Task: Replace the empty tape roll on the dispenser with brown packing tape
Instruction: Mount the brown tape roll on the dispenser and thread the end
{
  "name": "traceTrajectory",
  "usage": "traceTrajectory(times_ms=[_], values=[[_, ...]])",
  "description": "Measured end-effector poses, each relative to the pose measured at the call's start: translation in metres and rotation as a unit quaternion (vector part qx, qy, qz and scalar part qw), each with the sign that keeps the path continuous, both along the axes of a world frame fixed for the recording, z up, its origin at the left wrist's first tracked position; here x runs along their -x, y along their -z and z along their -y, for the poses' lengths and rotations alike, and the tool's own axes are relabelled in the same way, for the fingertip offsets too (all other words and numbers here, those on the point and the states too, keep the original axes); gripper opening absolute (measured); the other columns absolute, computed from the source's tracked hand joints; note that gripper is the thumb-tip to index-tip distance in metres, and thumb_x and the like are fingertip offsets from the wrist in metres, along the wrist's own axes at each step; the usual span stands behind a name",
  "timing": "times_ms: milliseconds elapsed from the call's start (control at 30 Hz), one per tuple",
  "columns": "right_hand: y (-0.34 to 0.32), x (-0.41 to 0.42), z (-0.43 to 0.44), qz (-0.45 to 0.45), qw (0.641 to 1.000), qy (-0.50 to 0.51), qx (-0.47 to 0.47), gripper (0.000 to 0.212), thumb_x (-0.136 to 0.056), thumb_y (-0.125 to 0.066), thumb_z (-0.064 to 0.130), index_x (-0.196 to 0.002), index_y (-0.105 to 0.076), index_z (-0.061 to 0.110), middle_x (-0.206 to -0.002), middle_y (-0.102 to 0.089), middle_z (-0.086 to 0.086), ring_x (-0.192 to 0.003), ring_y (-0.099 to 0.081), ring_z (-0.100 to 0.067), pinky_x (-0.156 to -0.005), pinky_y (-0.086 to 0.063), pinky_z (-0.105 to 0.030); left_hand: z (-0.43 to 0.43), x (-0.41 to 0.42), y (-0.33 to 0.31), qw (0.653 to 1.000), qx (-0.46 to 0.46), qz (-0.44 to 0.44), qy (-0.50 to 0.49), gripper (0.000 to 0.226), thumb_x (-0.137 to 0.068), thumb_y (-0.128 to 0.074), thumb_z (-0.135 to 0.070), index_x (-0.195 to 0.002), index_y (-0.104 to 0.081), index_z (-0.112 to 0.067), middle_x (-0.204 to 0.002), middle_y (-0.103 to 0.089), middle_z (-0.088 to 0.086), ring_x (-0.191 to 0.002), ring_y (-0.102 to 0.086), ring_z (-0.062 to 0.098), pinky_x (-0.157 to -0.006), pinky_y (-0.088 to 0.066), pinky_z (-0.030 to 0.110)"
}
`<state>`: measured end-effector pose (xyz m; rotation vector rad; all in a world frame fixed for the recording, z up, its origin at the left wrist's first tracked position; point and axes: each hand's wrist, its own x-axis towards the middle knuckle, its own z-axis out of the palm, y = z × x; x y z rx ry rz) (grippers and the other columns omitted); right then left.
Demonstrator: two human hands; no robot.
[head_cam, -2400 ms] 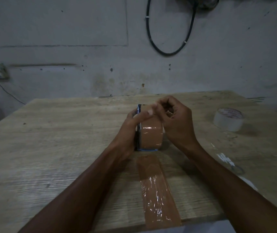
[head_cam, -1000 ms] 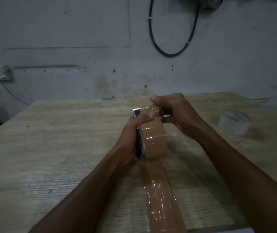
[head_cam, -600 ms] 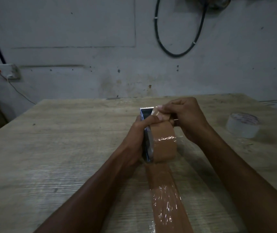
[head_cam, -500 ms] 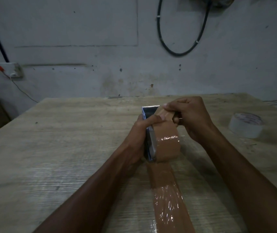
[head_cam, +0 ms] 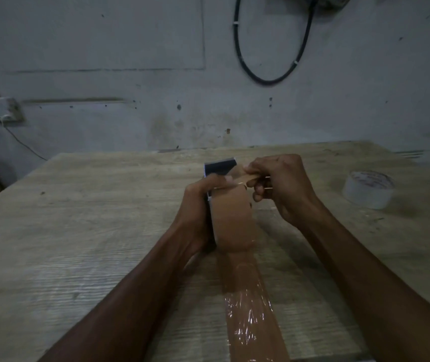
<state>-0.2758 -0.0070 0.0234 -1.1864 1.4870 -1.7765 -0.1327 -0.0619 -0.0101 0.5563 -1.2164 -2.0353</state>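
The left hand (head_cam: 195, 207) clasps the blue-framed metal dispenser (head_cam: 220, 167) and its stiff brown packing-tape roll (head_cam: 232, 220), upright on the wooden bench (head_cam: 78, 231) between both hands' fingers; the right hand (head_cam: 287, 189) pinches the limp, likely sticky tape end (head_cam: 245, 176).
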Motion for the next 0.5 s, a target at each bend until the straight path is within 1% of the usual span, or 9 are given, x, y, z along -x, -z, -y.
traceTrajectory(times_ms=[67, 100, 167, 200, 300, 367, 433, 500], values=[[0.0024, -0.0012, 0.0003, -0.018, 1.0, -0.009, -0.004, 0.021, -0.088, -0.062, 0.005, -0.07, -0.07, -0.001, -0.054, -0.063, -0.008, -0.042, -0.053, -0.018, -0.045, -0.049, -0.029, 0.0014, 0.0003, -0.0014, 1.0, 0.011, -0.006, -0.003, 0.058, -0.087, -0.064, -0.031, -0.133, -0.054, 0.003, -0.094, -0.069, 0.016, -0.076, -0.065, 0.028, -0.078, -0.053, 0.042], [0.0034, -0.0013, 0.0001, -0.025, 1.0, -0.011, -0.008, 0.021, -0.089, -0.062, 0.006, -0.071, -0.07, -0.002, -0.054, -0.064, -0.008, -0.043, -0.054, -0.018, -0.045, -0.049, -0.029, 0.0018, 0.0002, -0.0027, 1.0, 0.016, 0.005, -0.007, 0.055, -0.089, -0.064, -0.03, -0.132, -0.054, 0.003, -0.09, -0.07, 0.014, -0.073, -0.066, 0.024, -0.078, -0.053, 0.042], [0.0038, -0.0014, -0.0006, -0.026, 0.999, -0.013, -0.014, 0.021, -0.089, -0.06, 0.006, -0.074, -0.07, -0.003, -0.057, -0.064, -0.01, -0.044, -0.054, -0.018, -0.043, -0.049, -0.028, 0.002, -0.0005, -0.0038, 0.999, 0.026, 0.033, -0.008, 0.054, -0.086, -0.066, -0.026, -0.131, -0.055, 0.002, -0.084, -0.07, 0.011, -0.067, -0.067, 0.021, -0.078, -0.053, 0.041], [0.003, -0.002, -0.0012, -0.019, 1.0, -0.018, -0.017, 0.021, -0.089, -0.059, 0.006, -0.073, -0.07, -0.004, -0.059, -0.063, -0.013, -0.044, -0.054, -0.019, -0.043, -0.048, -0.027, 0.0026, -0.001, -0.0035, 0.999, 0.033, 0.038, -0.005, 0.055, -0.084, -0.069, -0.025, -0.13, -0.055, 0.003, -0.084, -0.069, 0.011, -0.067, -0.066, 0.021, -0.08, -0.053, 0.043], [-0.0001, -0.0043, -0.0035, 0.013, 0.999, -0.043, -0.03, 0.026, -0.09, -0.055, 0.008, -0.067, -0.065, -0.001, -0.059, -0.06, -0.017, -0.045, -0.052, -0.024, -0.041, -0.047, -0.026, 0.0047, -0.0013, -0.0012, 0.999, 0.032, 0.037, -0.001, 0.059, -0.08, -0.07, -0.023, -0.13, -0.055, 0.004, -0.09, -0.068, 0.014, -0.072, -0.066, 0.024, -0.097, -0.046, 0.055], [-0.001, -0.0061, -0.0045, 0.032, 0.997, -0.062, -0.037, 0.029, -0.091, -0.056, 0.013, -0.068, -0.065, -0.002, -0.059, -0.059, -0.016, -0.045, -0.051, -0.024, -0.041, -0.047, -0.026, 0.0067, -0.0006, 0.0, 0.999, 0.018, 0.029, -0.002, 0.059, -0.08, -0.071, -0.023, -0.13, -0.055, 0.004, -0.095, -0.067, 0.018, -0.08, -0.064, 0.029, -0.104, -0.04, 0.059], [0.0, -0.0067, -0.0046, 0.027, 0.997, -0.071, -0.032, 0.032, -0.092, -0.057, 0.019, -0.068, -0.066, 0.0, -0.059, -0.059, -0.015, -0.046, -0.052, -0.024, -0.042, -0.048, -0.026, 0.0071, -0.0003, -0.0002, 0.999, 0.016, 0.027, 0.003, 0.06, -0.08, -0.072, -0.023, -0.131, -0.054, 0.004, -0.101, -0.066, 0.021, -0.09, -0.061, 0.034, -0.106, -0.038, 0.06], [0.001, -0.006, -0.0042, 0.007, 0.997, -0.075, -0.024, 0.032, -0.092, -0.059, 0.024, -0.07, -0.069, 0.003, -0.062, -0.06, -0.016, -0.048, -0.054, -0.025, -0.043, -0.049, -0.028, 0.0065, -0.0009, -0.0008, 0.999, 0.021, 0.024, 0.014, 0.056, -0.083, -0.07, -0.023, -0.129, -0.055, 0.005, -0.098, -0.067, 0.021, -0.086, -0.062, 0.032, -0.102, -0.042, 0.056]])
